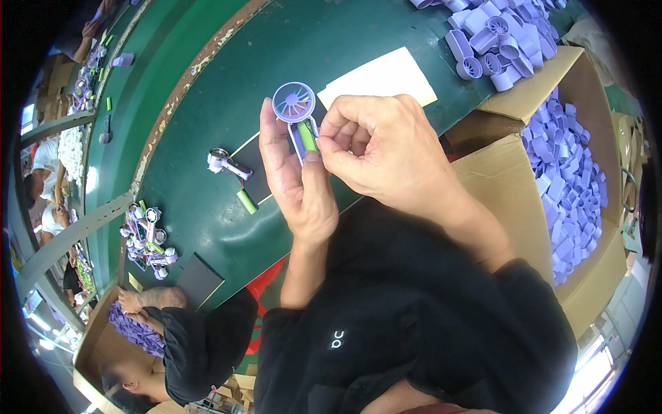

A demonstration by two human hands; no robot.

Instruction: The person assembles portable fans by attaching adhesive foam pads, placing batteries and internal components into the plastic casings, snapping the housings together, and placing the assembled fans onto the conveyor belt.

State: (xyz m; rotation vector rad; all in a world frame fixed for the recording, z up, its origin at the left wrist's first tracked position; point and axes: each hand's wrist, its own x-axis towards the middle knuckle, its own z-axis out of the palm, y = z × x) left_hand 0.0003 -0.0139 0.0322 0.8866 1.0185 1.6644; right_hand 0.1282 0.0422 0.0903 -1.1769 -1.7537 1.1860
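Note:
My left hand [303, 186] holds a small purple handheld fan [294, 103] upright, its round grille at the top. In the fan's uncovered handle lies a green battery [307, 135], and my left thumb presses at its lower end. The thumb and forefinger of my right hand [386, 141] are pinched together at the right edge of the handle; any small part between them is hidden. To the left, another fan assembly [227, 164] lies on the table, with a loose green battery [247, 201] beside it.
The green table [227, 90] carries a pale paper sheet [393, 76], a pile of purple shells [500, 41] and a heap of fan assemblies [148, 238]. At right stands an open cardboard box [507, 172] of purple parts. A co-worker [196, 345] bends over another box at lower left.

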